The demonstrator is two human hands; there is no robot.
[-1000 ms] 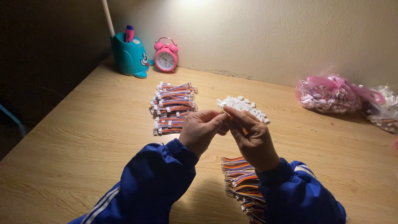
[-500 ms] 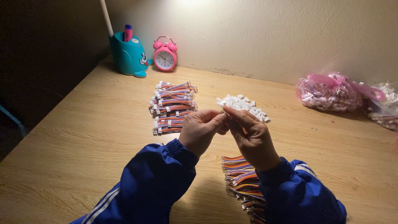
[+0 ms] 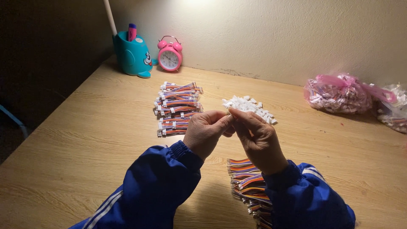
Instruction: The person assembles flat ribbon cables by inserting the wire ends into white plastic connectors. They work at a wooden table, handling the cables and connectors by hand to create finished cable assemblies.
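Both hands meet above the middle of the tabletop (image 3: 85, 140), fingertips pressed together around something tiny. Left hand (image 3: 205, 132) curls with thumb and forefinger pinched toward the right hand (image 3: 259, 140), whose fingers close in the same spot; the piece between them is too small and hidden to tell its shape or which way its long axis runs. Blue sleeves with white stripes cover both arms.

Just beyond the fingertips lies a loose heap of small white connectors (image 3: 250, 108), stretched diagonally from upper left to lower right. To the left of it sits a stack of rainbow-coloured wire bundles (image 3: 177, 108), their wires running left to right, white ends showing on both sides. A second stack of wires (image 3: 250, 186) lies near the right forearm, partly hidden by the sleeve.

At the far right edge, near the wall, rests a pink see-through bag (image 3: 339, 93) stuffed with small parts, and beside it a clear bag (image 3: 392, 110) cut off by the frame. At the back left stand a teal pen holder (image 3: 132, 55) and a pink alarm clock (image 3: 169, 54).
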